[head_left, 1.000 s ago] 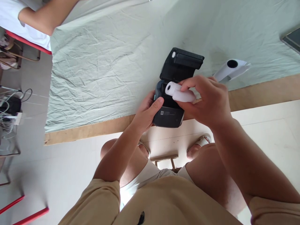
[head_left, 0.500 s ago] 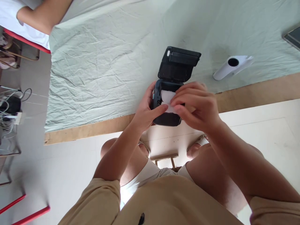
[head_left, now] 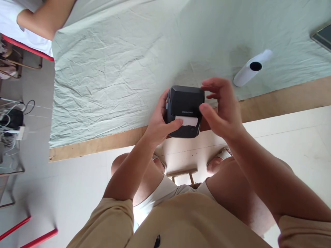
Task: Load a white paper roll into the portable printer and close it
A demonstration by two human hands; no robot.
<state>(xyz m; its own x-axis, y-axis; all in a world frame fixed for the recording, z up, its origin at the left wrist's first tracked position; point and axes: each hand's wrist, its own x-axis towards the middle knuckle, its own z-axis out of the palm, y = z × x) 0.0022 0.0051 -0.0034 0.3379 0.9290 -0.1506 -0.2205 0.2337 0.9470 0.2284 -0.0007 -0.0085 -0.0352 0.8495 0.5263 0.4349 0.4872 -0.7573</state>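
A small black label printer is held at the table's near edge, its lid down. White paper sticks out of the slot below the lid. My left hand grips the printer's left side, fingers around the edge and thumb lying on the paper. At the printer's right side is my right hand, slightly blurred, fingers apart and curved, with nothing in it. Its thumb and fingertips are close to the lid's right edge; whether they touch it I cannot tell.
On the pale green tablecloth a white paper roll with a dark core stands to the right. A dark flat object lies at the far right. Another person's arm rests at the upper left. Cables hang at the left.
The printer's lid has swung down from upright open to closed over the paper. My right hand has let go of the paper and moved up and slightly right; my left hand keeps its hold.
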